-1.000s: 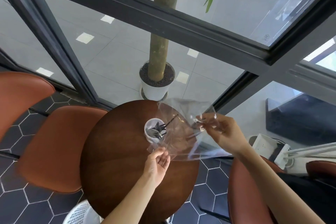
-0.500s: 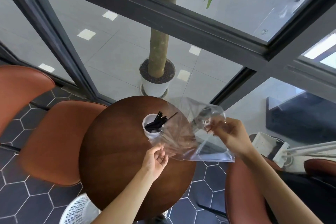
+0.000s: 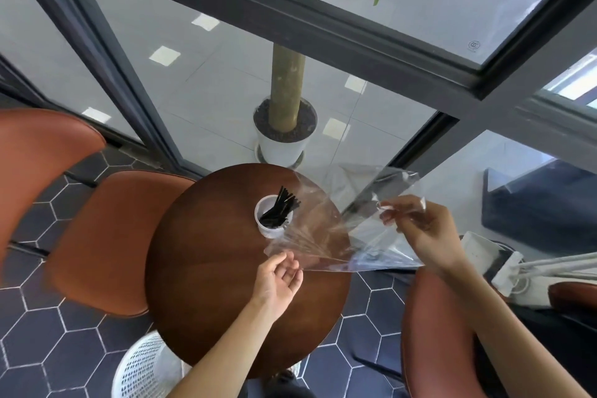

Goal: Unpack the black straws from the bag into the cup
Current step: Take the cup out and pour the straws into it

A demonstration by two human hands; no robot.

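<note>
A white cup [image 3: 267,229] stands on the round wooden table [image 3: 210,268], toward its far side. Black straws [image 3: 280,210] lean in it, tips pointing up and right. A clear plastic bag [image 3: 336,229] hangs in the air to the right of the cup, looking empty. My right hand [image 3: 420,229] pinches the bag's upper end above the table's right edge. My left hand [image 3: 277,281] is palm up with fingers apart just below the bag's lower corner; whether it touches the plastic I cannot tell.
Orange-brown chairs stand at the left [image 3: 106,242] and at the right [image 3: 433,333] of the table. A white mesh basket [image 3: 145,368] sits on the floor below the table. Behind the glass stands a potted tree [image 3: 284,139]. White devices [image 3: 504,271] lie at far right.
The bag has come away from the cup and moved right. The straws, earlier partly inside the plastic, now stand uncovered in the cup. My left hand stayed under the bag.
</note>
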